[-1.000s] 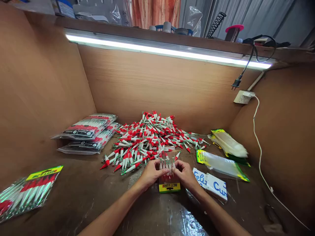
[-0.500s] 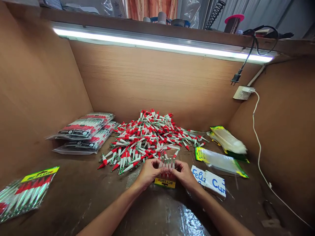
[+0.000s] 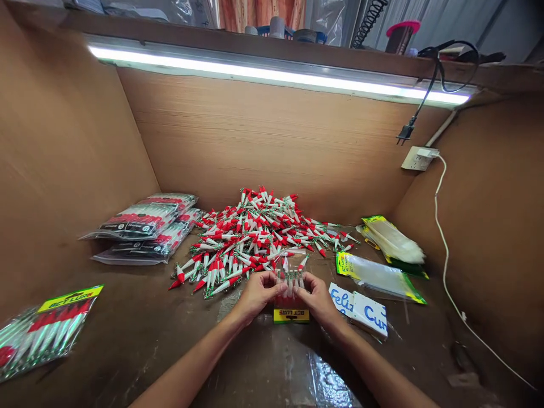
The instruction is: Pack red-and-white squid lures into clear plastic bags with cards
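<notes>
Between my two hands is a clear plastic packet of lures (image 3: 291, 300), its yellow header turned toward me and upside down. Several red and white lures show inside, with their green hook ends at the far edge. My left hand (image 3: 260, 293) pinches the packet's left side, thumb on top. On its right side my right hand (image 3: 314, 296) grips with thumb and fingers closed. Just beyond my fingers a large heap of red and white lures (image 3: 255, 232) spreads over the table.
Stacked filled bags (image 3: 144, 226) lie at the back left, and filled lure packets (image 3: 55, 328) at the near left. To the right are flat clear packets (image 3: 378, 276) and white cards with blue handwriting (image 3: 369, 314). A white cable (image 3: 444, 249) runs down the right side.
My thumbs have moved slightly apart on the packet, and more of its middle shows. The yellow header has shifted a little right and lies straighter.
</notes>
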### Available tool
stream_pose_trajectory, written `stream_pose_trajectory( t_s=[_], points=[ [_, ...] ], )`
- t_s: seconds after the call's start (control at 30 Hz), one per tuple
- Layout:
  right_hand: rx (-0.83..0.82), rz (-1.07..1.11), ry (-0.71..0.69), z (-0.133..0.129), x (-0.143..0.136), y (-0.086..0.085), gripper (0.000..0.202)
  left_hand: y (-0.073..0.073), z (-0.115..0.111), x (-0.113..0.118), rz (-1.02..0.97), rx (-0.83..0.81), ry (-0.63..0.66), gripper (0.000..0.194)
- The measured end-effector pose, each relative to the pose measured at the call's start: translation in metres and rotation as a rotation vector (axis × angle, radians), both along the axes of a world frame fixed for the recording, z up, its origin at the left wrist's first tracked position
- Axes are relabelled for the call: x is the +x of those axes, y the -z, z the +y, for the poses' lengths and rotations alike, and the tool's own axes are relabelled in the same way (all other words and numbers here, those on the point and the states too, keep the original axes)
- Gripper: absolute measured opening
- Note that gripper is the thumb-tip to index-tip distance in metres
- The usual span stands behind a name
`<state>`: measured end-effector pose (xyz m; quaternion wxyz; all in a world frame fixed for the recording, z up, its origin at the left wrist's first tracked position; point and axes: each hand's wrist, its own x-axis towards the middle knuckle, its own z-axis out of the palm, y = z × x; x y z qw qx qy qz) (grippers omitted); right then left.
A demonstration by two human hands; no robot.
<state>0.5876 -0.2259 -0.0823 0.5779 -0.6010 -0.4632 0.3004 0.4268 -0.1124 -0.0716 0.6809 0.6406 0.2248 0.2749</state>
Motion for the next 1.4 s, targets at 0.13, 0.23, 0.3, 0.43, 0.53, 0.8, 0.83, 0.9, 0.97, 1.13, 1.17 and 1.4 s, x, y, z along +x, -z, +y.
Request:
stream_pose_trajectory(
  t_s=[0.13,0.23,0.3,0.43,0.53,0.8,0.83,0.9,0.97,1.13,1.17,1.4],
  points=[
    [0.021,0.065,-0.022,0.0,0.0,0.002,0.024,-0.002,0.001,-0.002,-0.016,-0.01,0.001,0.037],
    [0.041,0.111,-0.034,-0.001,0.0,0.001,0.031,-0.004,0.001,-0.003,-0.029,-0.018,-0.011,0.036],
    [0.047,0.124,-0.036,-0.003,0.0,0.0,0.033,-0.005,0.0,-0.002,-0.035,-0.028,0.008,0.037],
    [0.081,0.147,-0.068,-0.006,-0.002,-0.006,0.034,-0.003,-0.002,0.0,-0.042,-0.042,0.082,0.045],
    [0.1,0.142,-0.072,-0.008,-0.002,-0.013,0.039,-0.001,0.0,0.001,-0.047,-0.05,0.098,0.041],
    [0.036,0.397,0.033,-0.007,0.021,-0.032,0.056,-0.008,-0.013,-0.005,0.006,-0.173,0.305,0.064],
    [0.006,0.37,0.041,-0.007,0.023,-0.032,0.054,-0.01,-0.015,-0.005,0.015,-0.181,0.328,0.064],
    [-0.048,0.307,0.033,-0.008,0.024,-0.029,0.049,-0.011,-0.018,-0.003,0.027,-0.19,0.339,0.062],
    [-0.084,0.275,-0.019,-0.008,0.021,-0.024,0.046,-0.01,-0.018,0.0,0.029,-0.193,0.301,0.06],
    [-0.097,0.093,0.004,-0.009,0.014,-0.021,0.042,-0.002,-0.01,0.002,0.07,-0.166,0.133,0.058],
    [-0.042,-0.031,0.086,-0.01,0.013,-0.024,0.04,-0.001,-0.009,0.002,0.079,-0.153,0.106,0.057],
    [0.255,-0.992,-0.014,-0.001,-0.012,-0.057,0.025,-0.005,-0.007,0.001,0.059,0.052,0.038,0.041]
  ],
)
